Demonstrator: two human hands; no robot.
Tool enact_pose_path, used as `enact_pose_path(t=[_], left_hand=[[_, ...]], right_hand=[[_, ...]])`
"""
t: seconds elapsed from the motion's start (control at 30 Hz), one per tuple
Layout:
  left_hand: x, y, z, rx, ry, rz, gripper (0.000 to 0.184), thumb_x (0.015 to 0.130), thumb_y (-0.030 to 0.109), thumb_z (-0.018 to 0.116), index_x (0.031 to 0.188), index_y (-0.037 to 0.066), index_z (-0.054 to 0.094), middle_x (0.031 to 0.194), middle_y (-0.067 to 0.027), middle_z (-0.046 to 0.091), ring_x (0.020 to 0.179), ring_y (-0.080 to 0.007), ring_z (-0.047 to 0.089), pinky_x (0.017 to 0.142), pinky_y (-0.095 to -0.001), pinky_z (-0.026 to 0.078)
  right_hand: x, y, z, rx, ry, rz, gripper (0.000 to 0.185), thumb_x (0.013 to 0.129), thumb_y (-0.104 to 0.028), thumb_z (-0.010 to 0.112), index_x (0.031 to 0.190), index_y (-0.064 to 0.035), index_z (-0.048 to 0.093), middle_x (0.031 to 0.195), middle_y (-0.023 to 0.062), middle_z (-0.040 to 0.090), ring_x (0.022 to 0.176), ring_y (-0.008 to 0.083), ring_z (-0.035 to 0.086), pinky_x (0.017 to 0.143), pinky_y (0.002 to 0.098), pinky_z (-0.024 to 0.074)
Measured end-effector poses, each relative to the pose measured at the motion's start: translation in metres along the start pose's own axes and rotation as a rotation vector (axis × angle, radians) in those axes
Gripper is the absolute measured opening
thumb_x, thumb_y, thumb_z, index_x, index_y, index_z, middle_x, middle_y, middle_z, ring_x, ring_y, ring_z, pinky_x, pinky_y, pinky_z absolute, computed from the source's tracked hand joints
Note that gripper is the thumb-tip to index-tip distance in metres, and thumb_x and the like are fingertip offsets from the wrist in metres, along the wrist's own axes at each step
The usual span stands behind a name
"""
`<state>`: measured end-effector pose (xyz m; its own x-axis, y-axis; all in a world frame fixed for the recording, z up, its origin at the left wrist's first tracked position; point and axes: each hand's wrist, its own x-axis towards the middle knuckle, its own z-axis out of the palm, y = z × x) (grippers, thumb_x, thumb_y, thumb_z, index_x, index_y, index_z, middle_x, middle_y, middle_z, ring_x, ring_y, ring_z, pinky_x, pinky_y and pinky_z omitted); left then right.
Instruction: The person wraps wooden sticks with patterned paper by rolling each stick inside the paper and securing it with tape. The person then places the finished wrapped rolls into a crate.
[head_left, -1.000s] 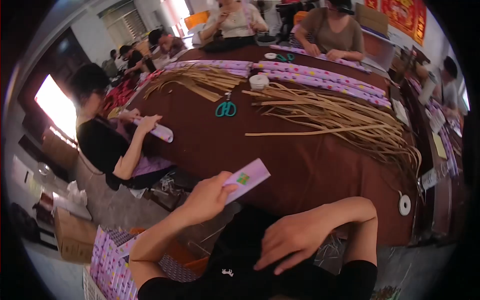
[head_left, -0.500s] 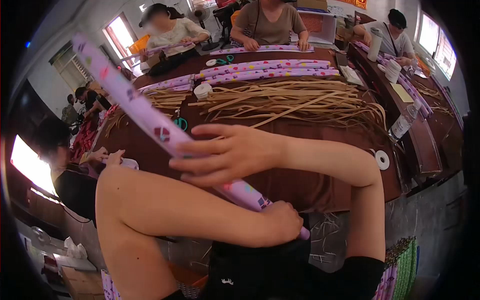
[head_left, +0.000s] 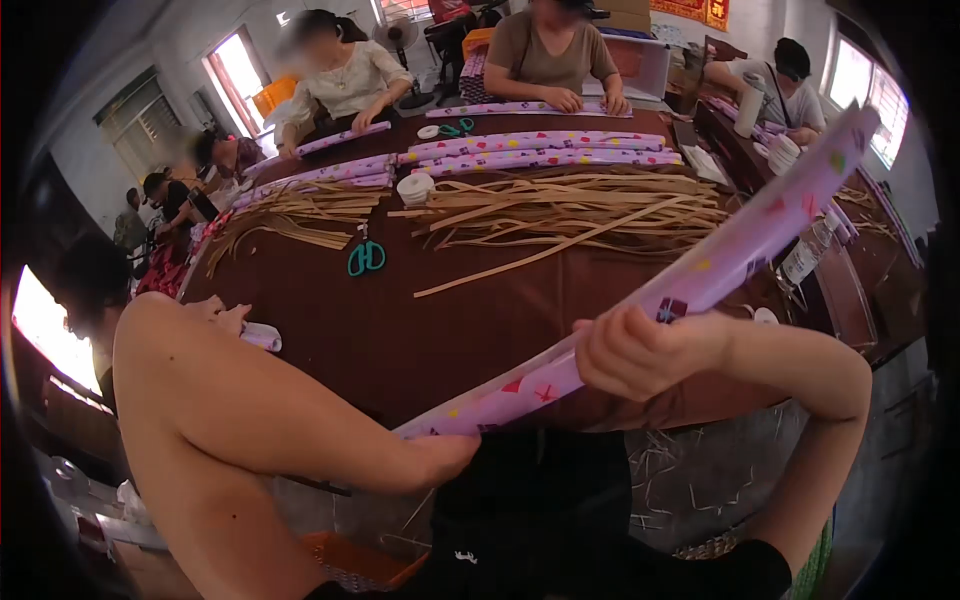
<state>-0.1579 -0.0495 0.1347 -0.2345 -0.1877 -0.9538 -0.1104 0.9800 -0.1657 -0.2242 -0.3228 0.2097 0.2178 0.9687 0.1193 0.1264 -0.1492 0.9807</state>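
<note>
A long purple roll with a heart and flower print [head_left: 700,270] slants across the view, from low centre up to the right. My right hand [head_left: 640,350] is wrapped round its middle. At the lower end my left hand [head_left: 445,458] is closed against the roll, its fingers mostly hidden behind it. Beyond the roll, tan strips [head_left: 560,210] lie in a loose heap on the brown table [head_left: 330,340]. Teal scissors [head_left: 367,258] and a white tape roll [head_left: 415,189] rest left of the heap.
More purple rolls [head_left: 540,145] lie behind the strips. Two people sit across the table, handling purple rolls. At the left, a co-worker's hands [head_left: 225,315] are near a rolled piece [head_left: 262,337]. Another person sits at the back right, beyond a clear bottle [head_left: 805,252].
The roll, earlier slanting up to the left, now slants up to the right. My right hand has moved right and closed round it; my left hand has moved left along with the lower end.
</note>
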Motion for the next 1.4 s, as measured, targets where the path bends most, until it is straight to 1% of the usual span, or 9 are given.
enact_pose_path(t=[0.2, 0.37, 0.43, 0.47, 0.57, 0.63, 0.77, 1.17, 1.4], left_hand=[[0.026, 0.010, 0.025, 0.457, -0.161, 0.083, 0.051, 0.095, 0.041, 0.053, 0.137, 0.012, 0.052, 0.146, -0.0066, 0.044, 0.127, -0.0249, 0.049, 0.110, -0.0432, 0.037], [-0.004, -0.010, 0.032, 0.647, -0.163, -0.077, 0.043, 0.095, 0.033, 0.054, 0.132, 0.010, 0.056, 0.143, -0.0063, 0.046, 0.136, -0.0222, 0.039, 0.117, -0.0398, 0.029], [-0.005, -0.005, 0.039, -0.354, 0.264, -0.281, 0.035, 0.092, 0.022, 0.054, 0.123, 0.008, 0.061, 0.132, -0.0085, 0.054, 0.126, -0.0228, 0.048, 0.109, -0.0379, 0.037], [-0.003, -0.009, 0.042, -0.334, 0.265, -0.267, 0.035, 0.092, 0.022, 0.054, 0.123, 0.008, 0.061, 0.132, -0.0085, 0.054, 0.126, -0.0228, 0.048, 0.109, -0.0379, 0.037], [0.008, -0.028, 0.052, -0.475, 1.119, -0.691, 0.041, 0.082, 0.020, 0.057, 0.119, 0.004, 0.061, 0.109, -0.0103, 0.061, 0.103, -0.0222, 0.058, 0.087, -0.0374, 0.046], [0.023, -0.041, 0.064, -0.483, 1.107, -1.118, 0.041, 0.081, 0.018, 0.058, 0.119, 0.004, 0.061, 0.107, -0.0094, 0.061, 0.102, -0.0232, 0.058, 0.083, -0.0360, 0.047], [0.057, -0.019, 0.096, -0.746, 1.080, -1.306, 0.054, 0.072, 0.016, 0.075, 0.122, 0.001, 0.059, 0.098, -0.0111, 0.061, 0.084, -0.0262, 0.059, 0.073, -0.0360, 0.048], [0.045, 0.017, 0.112, -0.724, 0.784, -1.497, 0.045, 0.067, 0.028, 0.078, 0.101, 0.005, 0.058, 0.082, -0.0084, 0.051, 0.072, -0.0248, 0.052, 0.062, -0.0350, 0.043], [0.077, 0.025, 0.134, -0.703, 0.894, -1.452, 0.042, 0.070, 0.025, 0.076, 0.101, 0.003, 0.057, 0.082, -0.0092, 0.051, 0.072, -0.0259, 0.052, 0.060, -0.0362, 0.045]], right_hand=[[-0.024, -0.087, -0.036, 0.936, -0.681, 0.515, 0.016, 0.077, -0.022, 0.063, 0.083, -0.0095, 0.057, 0.073, 0.0013, 0.059, 0.071, 0.0182, 0.060, 0.065, 0.0325, 0.0457], [-0.041, -0.117, -0.049, 0.961, -0.665, 0.672, 0.016, 0.076, -0.020, 0.062, 0.085, -0.0092, 0.055, 0.068, 0.0000, 0.056, 0.067, 0.0167, 0.058, 0.059, 0.0297, 0.0434], [-0.048, -0.118, -0.047, 0.714, -0.659, 0.629, 0.015, 0.077, -0.020, 0.061, 0.086, -0.0097, 0.055, 0.068, -0.0006, 0.054, 0.065, 0.0155, 0.056, 0.057, 0.0288, 0.0414], [-0.052, -0.122, -0.045, 0.638, -0.659, 0.628, 0.014, 0.077, -0.020, 0.061, 0.085, -0.0100, 0.054, 0.068, -0.0010, 0.053, 0.065, 0.0144, 0.055, 0.056, 0.0281, 0.0398], [-0.055, -0.140, -0.037, 0.599, -0.693, 0.691, 0.014, 0.077, -0.020, 0.061, 0.084, -0.0098, 0.054, 0.068, -0.0010, 0.053, 0.065, 0.0142, 0.054, 0.056, 0.0281, 0.0395], [-0.051, -0.150, -0.031, 0.593, -0.677, 0.736, 0.014, 0.077, -0.020, 0.061, 0.083, -0.0096, 0.054, 0.067, -0.0015, 0.052, 0.064, 0.0138, 0.053, 0.054, 0.0281, 0.0385], [-0.042, -0.155, -0.027, 0.616, -0.591, 0.743, 0.014, 0.077, -0.020, 0.061, 0.082, -0.0102, 0.053, 0.066, -0.0017, 0.050, 0.062, 0.0132, 0.051, 0.052, 0.0275, 0.0362], [-0.061, -0.187, -0.008, 0.567, -0.507, 0.751, 0.013, 0.078, -0.021, 0.060, 0.084, -0.0122, 0.054, 0.070, -0.0029, 0.051, 0.065, 0.0124, 0.052, 0.055, 0.0277, 0.0384], [-0.072, -0.203, -0.001, 0.552, -0.501, 0.762, 0.012, 0.082, -0.020, 0.058, 0.087, -0.0109, 0.052, 0.071, -0.0015, 0.052, 0.065, 0.0134, 0.055, 0.058, 0.0280, 0.0396]])
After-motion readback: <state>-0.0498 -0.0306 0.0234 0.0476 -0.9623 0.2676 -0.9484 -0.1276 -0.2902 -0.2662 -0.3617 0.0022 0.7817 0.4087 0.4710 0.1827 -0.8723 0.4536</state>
